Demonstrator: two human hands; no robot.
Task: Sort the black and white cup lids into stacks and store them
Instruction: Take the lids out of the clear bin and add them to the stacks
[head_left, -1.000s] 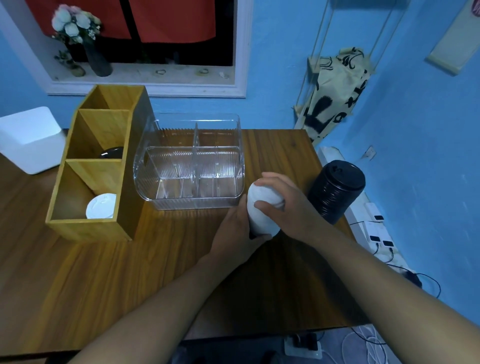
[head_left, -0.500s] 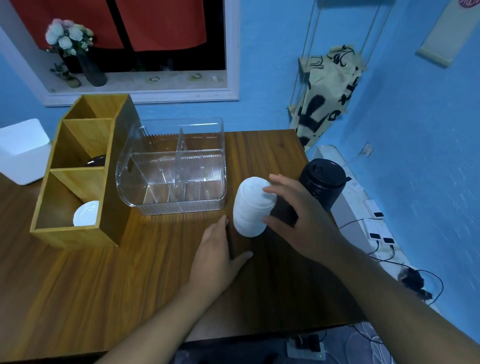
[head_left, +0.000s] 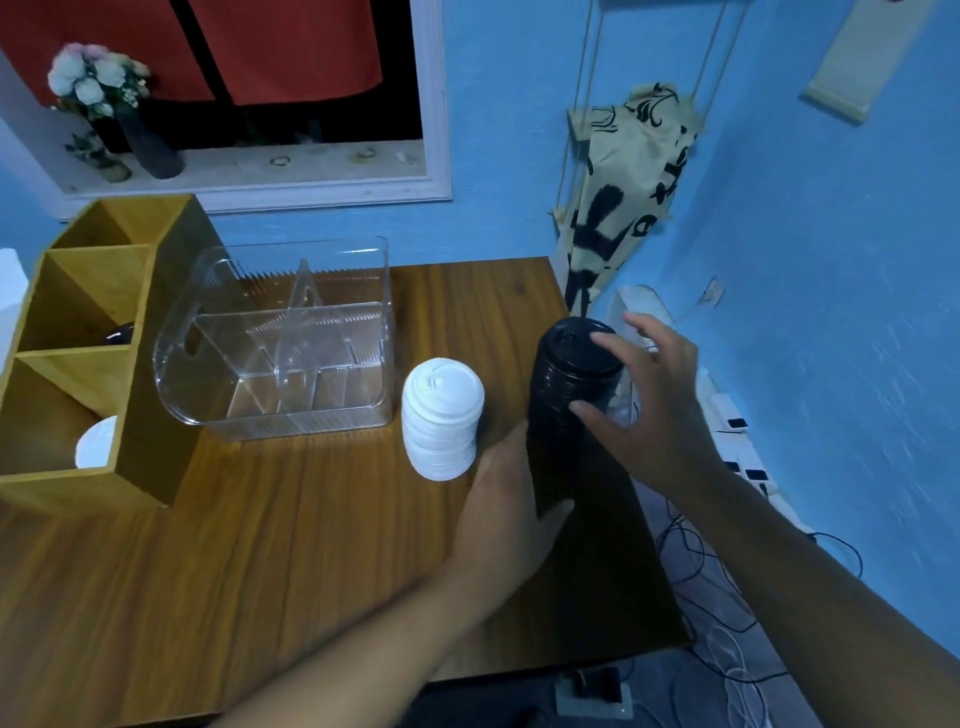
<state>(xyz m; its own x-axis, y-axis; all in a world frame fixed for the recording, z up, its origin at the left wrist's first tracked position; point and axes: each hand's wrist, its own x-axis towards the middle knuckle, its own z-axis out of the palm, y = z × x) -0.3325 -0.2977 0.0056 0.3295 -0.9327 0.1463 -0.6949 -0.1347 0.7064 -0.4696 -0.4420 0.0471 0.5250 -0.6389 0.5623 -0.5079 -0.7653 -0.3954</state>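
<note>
A tall stack of white cup lids (head_left: 441, 415) stands by itself on the wooden table (head_left: 260, 561), just right of the clear organiser. Right of it, near the table's right edge, stands a taller stack of black cup lids (head_left: 569, 384). My right hand (head_left: 657, 415) wraps this black stack from the right, thumb on its front and fingers over its top rim. My left hand (head_left: 506, 512) cups its lower left side, thumb curled in front of the base. One white lid (head_left: 96, 441) and one black lid (head_left: 118, 332) lie in the wooden compartments.
A clear plastic organiser (head_left: 280, 358) with dividers stands behind the white stack. A wooden three-compartment box (head_left: 150, 364) sits at the left. Past the table's right edge, power strips and cables (head_left: 743, 467) lie on the floor. A blue wall is close on the right.
My right hand let go of the white stack, which now stands alone, and moved right onto the black stack. My left hand slid right to the black stack's base.
</note>
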